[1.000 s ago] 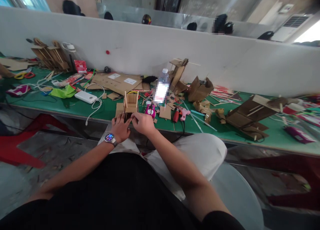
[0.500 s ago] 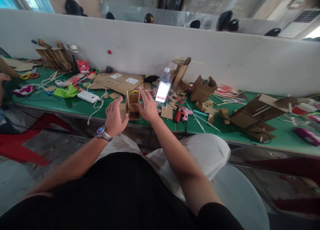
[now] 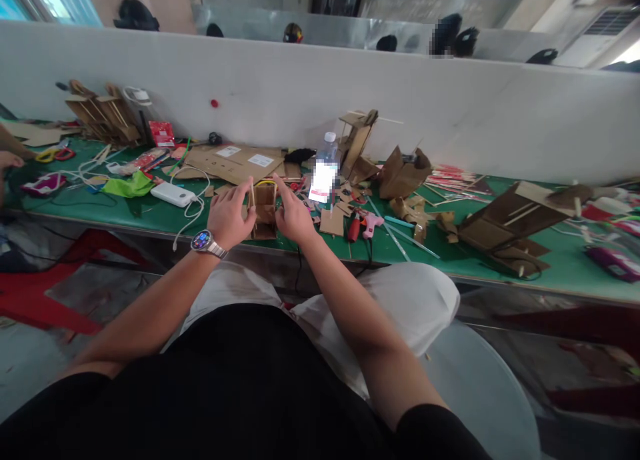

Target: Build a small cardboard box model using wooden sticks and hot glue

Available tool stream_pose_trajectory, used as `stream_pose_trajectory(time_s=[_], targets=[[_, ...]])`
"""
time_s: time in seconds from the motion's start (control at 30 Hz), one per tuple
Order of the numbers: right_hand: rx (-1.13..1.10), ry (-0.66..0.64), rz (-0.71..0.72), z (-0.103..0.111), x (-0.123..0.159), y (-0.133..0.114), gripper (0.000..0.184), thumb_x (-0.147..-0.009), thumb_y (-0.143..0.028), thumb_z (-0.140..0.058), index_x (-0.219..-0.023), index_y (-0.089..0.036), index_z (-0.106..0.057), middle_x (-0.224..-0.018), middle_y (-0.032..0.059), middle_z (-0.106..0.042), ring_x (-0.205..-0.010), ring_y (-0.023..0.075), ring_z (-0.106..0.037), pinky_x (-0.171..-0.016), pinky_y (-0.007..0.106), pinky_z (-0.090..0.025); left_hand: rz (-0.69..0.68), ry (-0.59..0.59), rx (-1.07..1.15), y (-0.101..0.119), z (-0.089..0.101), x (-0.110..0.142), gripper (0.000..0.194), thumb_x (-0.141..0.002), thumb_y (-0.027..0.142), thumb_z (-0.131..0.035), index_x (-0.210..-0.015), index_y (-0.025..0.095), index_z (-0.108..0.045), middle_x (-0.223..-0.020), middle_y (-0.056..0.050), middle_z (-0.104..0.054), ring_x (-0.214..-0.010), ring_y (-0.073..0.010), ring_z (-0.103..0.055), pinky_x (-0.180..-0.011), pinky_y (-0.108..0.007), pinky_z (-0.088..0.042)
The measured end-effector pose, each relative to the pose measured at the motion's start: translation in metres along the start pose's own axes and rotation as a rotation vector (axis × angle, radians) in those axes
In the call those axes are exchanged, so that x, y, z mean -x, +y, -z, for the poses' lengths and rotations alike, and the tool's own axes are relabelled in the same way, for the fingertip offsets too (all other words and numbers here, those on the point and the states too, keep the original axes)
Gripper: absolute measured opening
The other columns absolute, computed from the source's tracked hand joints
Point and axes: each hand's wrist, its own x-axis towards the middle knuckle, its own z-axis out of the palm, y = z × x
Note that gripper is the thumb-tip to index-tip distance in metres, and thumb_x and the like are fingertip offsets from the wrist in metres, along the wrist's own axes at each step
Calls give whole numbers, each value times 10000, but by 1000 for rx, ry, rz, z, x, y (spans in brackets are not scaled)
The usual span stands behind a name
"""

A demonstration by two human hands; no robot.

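Note:
A small open cardboard box structure (image 3: 264, 213) with wooden sticks along its sides stands near the table's front edge. My left hand (image 3: 231, 213) lies along its left side, fingers stretched forward and thumb close to the cardboard. On the opposite side is my right hand (image 3: 295, 215), index finger extended along the wall and the other fingers partly bent. Both hands seem to touch the structure, one from each side; neither is wrapped round it. Whether they press on it I cannot tell.
Behind lies flattened cardboard (image 3: 235, 163). A bottle (image 3: 329, 147) and a lit phone (image 3: 323, 181) stand right of it. Nearby are a pink glue gun (image 3: 371, 224), a red-handled tool (image 3: 355, 228), a white power bank (image 3: 173, 194) and a larger cardboard model (image 3: 515, 220).
My left hand has moved inward to the left side of the cardboard structure, closing the gap. My right hand stays at the right side. The view has shifted slightly.

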Motion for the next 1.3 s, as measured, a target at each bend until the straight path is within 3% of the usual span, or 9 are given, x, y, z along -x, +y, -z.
stream_pose_trajectory(time_s=[0.3,0.53,0.67,0.73,0.87,0.97,1.03,1.1,1.3], targets=[[51,-105,-66,-2,8,-2,908,-972,-160,-386,-1801,-188,-17,-1386,142,-769,-1033,299,-777,-925,449,-674,-15,-11,26,-4,-1,2,771,-943,211,-627,-1682,209,-403,-1485,-149,-702,-1362,-381,-684,-1134,-547,-553],[24,-101,-81,3,16,-9,891,-976,-181,-401,-1805,-226,-77,-1381,107,-777,-1017,275,-777,-910,395,-667,-37,8,176,-11,-3,8,793,-952,211,-611,-1707,225,-368,-1511,-150,-678,-1364,-337,-692,-1127,-492,-593],[-33,-91,-84,4,20,-8,901,-962,-173,-427,-1802,-231,-106,-1412,122,-766,-1030,272,-770,-915,392,-661,62,-26,298,-15,-14,16,962,-928,269,-667,-1764,170,-202,-1561,-201,-633,-1383,-357,-675,-1101,-503,-613],[-59,-98,-88,9,19,-4,901,-953,-157,-454,-1799,-229,-150,-1470,143,-732,-1012,267,-766,-924,408,-661,142,-61,351,-19,-23,22,1002,-918,322,-697,-1760,120,-192,-1562,-244,-619,-1342,-378,-695,-1072,-521,-625],[45,-177,-165,34,12,18,703,-990,-126,-500,-1687,-204,-456,-1529,156,-670,-1166,274,-737,-1059,456,-629,187,-114,417,-28,-40,32,847,-963,417,-680,-1687,129,-348,-1486,-229,-676,-1111,-316,-788,-980,-484,-662],[125,-245,-282,61,13,51,412,-1043,-146,-560,-1428,-165,-704,-1371,155,-736,-1180,268,-737,-1099,458,-607,192,-145,467,-31,-46,36,782,-983,472,-675,-1640,142,-409,-1436,-203,-703,-967,-267,-808,-901,-444,-679],[200,-300,-390,74,18,74,318,-1080,-281,-659,-1369,-160,-713,-1366,147,-730,-1186,271,-736,-1064,489,-624,191,-159,489,-29,-46,36,800,-968,486,-703,-1630,136,-421,-1415,-203,-706,-945,-267,-807,-875,-443,-683],[268,-368,-477,79,24,92,376,-1072,-404,-715,-1387,-200,-688,-1421,121,-702,-1207,266,-727,-1028,495,-642,185,-166,509,-26,-47,37,822,-949,476,-733,-1631,139,-420,-1413,-205,-700,-958,-271,-804,-865,-439,-688],[382,-485,-574,56,32,109,404,-1064,-413,-728,-1401,-195,-679,-1429,120,-695,-1217,274,-724,-1024,502,-644,161,-178,532,-20,-54,39,897,-905,410,-797,-1665,161,-390,-1481,-227,-660,-1093,-293,-787,-953,-468,-684]])
